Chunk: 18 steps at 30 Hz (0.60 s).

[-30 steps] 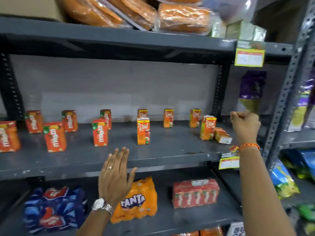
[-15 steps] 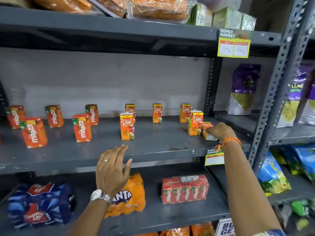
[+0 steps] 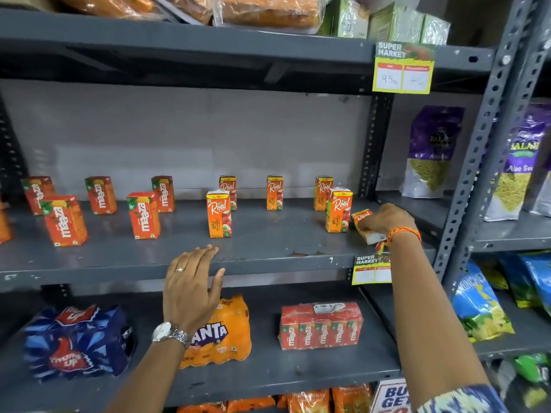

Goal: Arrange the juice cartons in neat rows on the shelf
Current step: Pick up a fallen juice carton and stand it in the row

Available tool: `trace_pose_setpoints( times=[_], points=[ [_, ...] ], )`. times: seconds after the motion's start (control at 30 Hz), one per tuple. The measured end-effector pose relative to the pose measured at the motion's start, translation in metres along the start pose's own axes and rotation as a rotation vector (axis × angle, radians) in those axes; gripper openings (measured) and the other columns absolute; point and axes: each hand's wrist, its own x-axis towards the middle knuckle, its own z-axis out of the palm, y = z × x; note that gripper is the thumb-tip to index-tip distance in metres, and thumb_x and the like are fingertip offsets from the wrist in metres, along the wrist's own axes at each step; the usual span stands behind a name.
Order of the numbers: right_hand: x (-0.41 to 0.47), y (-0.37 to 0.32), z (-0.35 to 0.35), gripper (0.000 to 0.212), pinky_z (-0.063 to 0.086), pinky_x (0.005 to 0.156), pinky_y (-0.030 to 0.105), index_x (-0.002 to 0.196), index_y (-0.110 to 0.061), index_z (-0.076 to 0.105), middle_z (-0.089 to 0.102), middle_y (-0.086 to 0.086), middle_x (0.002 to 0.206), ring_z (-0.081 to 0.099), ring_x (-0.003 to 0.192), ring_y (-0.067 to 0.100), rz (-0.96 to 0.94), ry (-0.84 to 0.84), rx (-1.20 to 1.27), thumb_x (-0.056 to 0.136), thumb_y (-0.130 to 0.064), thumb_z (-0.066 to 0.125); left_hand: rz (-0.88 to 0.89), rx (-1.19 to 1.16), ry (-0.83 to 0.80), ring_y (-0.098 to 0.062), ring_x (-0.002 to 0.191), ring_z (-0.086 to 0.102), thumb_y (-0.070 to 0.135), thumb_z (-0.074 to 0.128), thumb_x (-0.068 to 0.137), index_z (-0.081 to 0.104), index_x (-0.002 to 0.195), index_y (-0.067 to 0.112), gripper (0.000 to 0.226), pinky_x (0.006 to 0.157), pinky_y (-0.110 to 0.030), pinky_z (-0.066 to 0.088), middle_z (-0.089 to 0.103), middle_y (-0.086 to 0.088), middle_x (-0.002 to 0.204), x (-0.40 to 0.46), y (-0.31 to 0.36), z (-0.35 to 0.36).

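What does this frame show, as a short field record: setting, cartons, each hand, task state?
setting: grey metal shelf in a shop
standing cartons: Maaza cartons at left, Real cartons at right, spaced loosely in two rows
fallen carton: one Real carton lying on its side at the right end
right hand: closed on the fallen carton
left hand: open, empty, fingers by the shelf's front edge
task state: rows unfinished
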Motion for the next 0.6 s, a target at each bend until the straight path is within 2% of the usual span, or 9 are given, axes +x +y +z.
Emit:
trace_pose_setpoints(
  times=[0.07, 0.13, 0.23, 0.3, 0.37, 0.4, 0.43, 0.5, 0.6],
  points=[
    [0.0, 0.001, 0.002, 0.052, 0.055, 0.087, 0.043, 0.108, -0.008, 0.062, 0.065, 0.015, 0.109, 0.064, 0.102, 0.037, -0.009, 0.063, -0.03, 0.067, -0.038, 0.074, -0.002, 0.002, -0.012, -0.028, 0.118, 0.06, 0.042, 0.041, 0.094, 0.062, 0.128, 0.012, 0.049, 0.106, -0.042, 0.037, 0.066, -0.007, 0.128, 0.0, 0.001, -0.002],
    [0.006, 0.008, 0.002, 0.054, 0.056, 0.088, 0.044, 0.11, -0.006, 0.063, 0.065, 0.017, 0.114, 0.064, 0.103, 0.038, 0.014, 0.087, 0.012, 0.064, -0.033, 0.076, -0.008, 0.005, -0.026, -0.027, 0.118, 0.06, 0.043, 0.039, 0.094, 0.062, 0.128, 0.013, 0.05, 0.106, -0.042, 0.037, 0.066, -0.007, 0.128, 0.0, 0.002, -0.004],
    [0.012, 0.024, -0.002, 0.026, 0.059, 0.082, 0.046, 0.083, -0.008, 0.06, 0.065, 0.018, 0.107, 0.067, 0.093, 0.037, 0.063, 0.07, 0.298, 0.066, -0.019, 0.076, -0.007, 0.01, -0.043, -0.027, 0.118, 0.06, 0.042, 0.04, 0.094, 0.061, 0.128, 0.013, 0.05, 0.106, -0.041, 0.037, 0.066, -0.007, 0.127, 0.0, 0.003, -0.005],
    [0.013, 0.034, -0.003, 0.022, 0.06, 0.072, 0.045, 0.077, -0.012, 0.05, 0.059, 0.021, 0.114, 0.064, 0.094, 0.035, 0.116, 0.035, 0.588, 0.074, -0.01, 0.072, -0.003, 0.007, -0.048, -0.026, 0.118, 0.06, 0.042, 0.041, 0.094, 0.061, 0.128, 0.013, 0.049, 0.106, -0.041, 0.038, 0.066, -0.007, 0.127, 0.001, 0.003, -0.006],
    [0.015, 0.042, -0.002, 0.019, 0.06, 0.057, 0.036, 0.085, -0.007, 0.049, 0.056, 0.023, 0.116, 0.062, 0.085, 0.029, 0.114, -0.035, 0.876, 0.081, -0.003, 0.067, -0.002, 0.006, -0.045, -0.026, 0.118, 0.06, 0.041, 0.042, 0.094, 0.061, 0.128, 0.012, 0.048, 0.105, -0.041, 0.038, 0.066, -0.007, 0.126, 0.001, 0.004, -0.007],
    [0.016, 0.043, -0.002, 0.021, 0.059, 0.052, 0.032, 0.096, -0.001, 0.051, 0.056, 0.024, 0.116, 0.062, 0.082, 0.027, 0.105, -0.068, 1.003, 0.083, -0.002, 0.066, -0.001, 0.006, -0.042, -0.026, 0.118, 0.06, 0.041, 0.043, 0.094, 0.061, 0.127, 0.012, 0.048, 0.105, -0.041, 0.038, 0.066, -0.007, 0.126, 0.001, 0.004, -0.007],
    [0.016, 0.044, -0.004, 0.034, 0.058, 0.05, 0.029, 0.111, 0.005, 0.05, 0.057, 0.024, 0.118, 0.063, 0.084, 0.028, 0.091, -0.095, 1.115, 0.083, -0.002, 0.067, -0.002, 0.006, -0.04, -0.026, 0.118, 0.06, 0.041, 0.043, 0.094, 0.061, 0.127, 0.012, 0.048, 0.105, -0.042, 0.038, 0.066, -0.007, 0.126, 0.001, 0.005, -0.007],
    [0.014, 0.041, -0.008, 0.054, 0.058, 0.055, 0.028, 0.129, 0.009, 0.043, 0.056, 0.025, 0.126, 0.064, 0.091, 0.03, 0.062, -0.129, 1.303, 0.084, -0.004, 0.069, -0.006, 0.005, -0.049, -0.027, 0.119, 0.06, 0.042, 0.042, 0.094, 0.061, 0.128, 0.012, 0.049, 0.106, -0.043, 0.039, 0.066, -0.008, 0.127, 0.0, 0.004, -0.007],
    [0.0, 0.026, -0.016, 0.04, 0.055, 0.066, 0.029, 0.122, 0.009, 0.049, 0.057, 0.023, 0.126, 0.062, 0.099, 0.03, -0.034, -0.199, 1.42, 0.088, -0.005, 0.064, 0.004, 0.011, -0.054, -0.027, 0.12, 0.059, 0.043, 0.04, 0.094, 0.06, 0.129, 0.012, 0.051, 0.106, -0.043, 0.038, 0.065, -0.008, 0.128, -0.001, 0.003, -0.006]
  ],
)
